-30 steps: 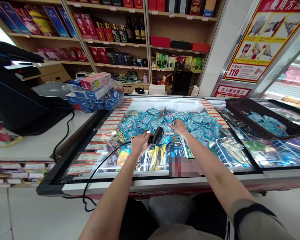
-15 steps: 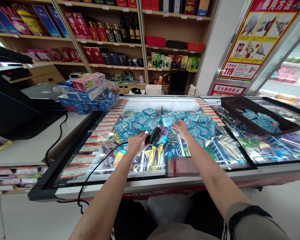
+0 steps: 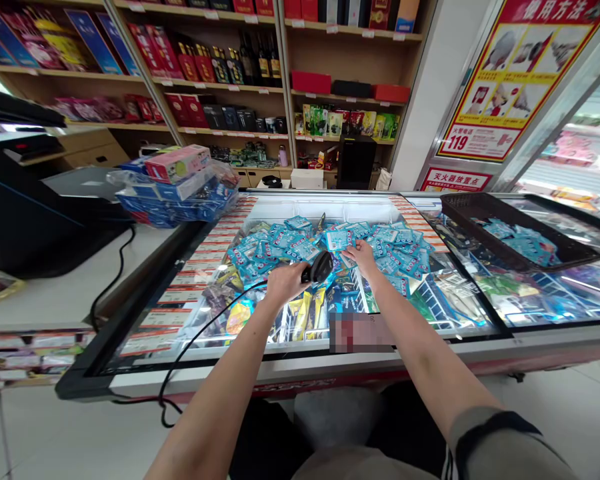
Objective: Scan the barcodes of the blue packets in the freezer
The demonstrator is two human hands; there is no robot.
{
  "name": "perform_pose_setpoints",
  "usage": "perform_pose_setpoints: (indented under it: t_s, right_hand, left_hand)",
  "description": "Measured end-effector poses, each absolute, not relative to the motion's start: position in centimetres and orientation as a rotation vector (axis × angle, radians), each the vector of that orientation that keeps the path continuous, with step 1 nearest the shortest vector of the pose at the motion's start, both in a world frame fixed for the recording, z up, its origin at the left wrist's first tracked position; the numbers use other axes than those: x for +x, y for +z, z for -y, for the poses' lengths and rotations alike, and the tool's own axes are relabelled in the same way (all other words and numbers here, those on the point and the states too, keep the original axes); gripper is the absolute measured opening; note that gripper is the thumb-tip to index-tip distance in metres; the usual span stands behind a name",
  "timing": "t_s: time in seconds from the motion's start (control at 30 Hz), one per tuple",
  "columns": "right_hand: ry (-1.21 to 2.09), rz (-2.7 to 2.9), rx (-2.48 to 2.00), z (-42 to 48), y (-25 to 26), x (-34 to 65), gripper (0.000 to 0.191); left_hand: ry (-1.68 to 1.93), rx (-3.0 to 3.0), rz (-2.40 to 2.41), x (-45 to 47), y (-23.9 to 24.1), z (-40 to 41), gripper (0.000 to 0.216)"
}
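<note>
My left hand is wrapped round the handle of a black corded barcode scanner, its head tilted toward the right. Between the fingertips of my right hand is the corner of a small blue packet, its pale printed face showing. Just to the right of the scanner head, the packet is apart from it. Loose blue packets of the same look lie heaped around both hands on the glass top of a chest freezer. The scanner's black cable trails down over the freezer's front edge.
On the right stands a dark tray with more blue packets. Plastic-wrapped boxes sit at the left, by a black checkout machine. A phone-like flat object, partly blurred, lies at the freezer's front. Stocked shelves rise behind.
My left hand has moved the scanner a little right and up, closer to the held packet. The packet has turned slightly, and its pale printed face shows more. My right hand stays nearly still.
</note>
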State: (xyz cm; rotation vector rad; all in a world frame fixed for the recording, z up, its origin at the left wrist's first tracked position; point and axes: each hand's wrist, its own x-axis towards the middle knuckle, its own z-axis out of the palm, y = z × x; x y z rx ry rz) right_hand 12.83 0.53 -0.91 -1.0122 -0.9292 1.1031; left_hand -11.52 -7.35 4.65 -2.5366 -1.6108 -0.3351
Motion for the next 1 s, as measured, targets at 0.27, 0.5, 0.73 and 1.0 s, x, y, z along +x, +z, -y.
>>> perform_pose_setpoints:
  t_s: [0.27,0.5,0.73,1.0]
  right_hand:
    - [1.081,0.951,-1.046,-0.7,-1.2,12.9,0.027]
    - [1.070,0.960,-1.079,-0.6,-1.2,12.9,0.028]
    - [1.055,0.936,-1.093,-0.5,-0.7,12.6,0.025]
    - [0.977,0.876,-1.228,-0.2,0.3,13.1,0.026]
  left_hand:
    - [-0.337,-2.526,1.610,-11.3,4.8,7.2,0.032]
    - [-0.305,-2.522,1.610,-11.3,5.0,7.2,0.032]
    - [-0.336,-2.533,1.568,-11.5,4.5,7.4,0.033]
    - [-0.440,-2.534,1.442,-11.6,3.1,7.8,0.037]
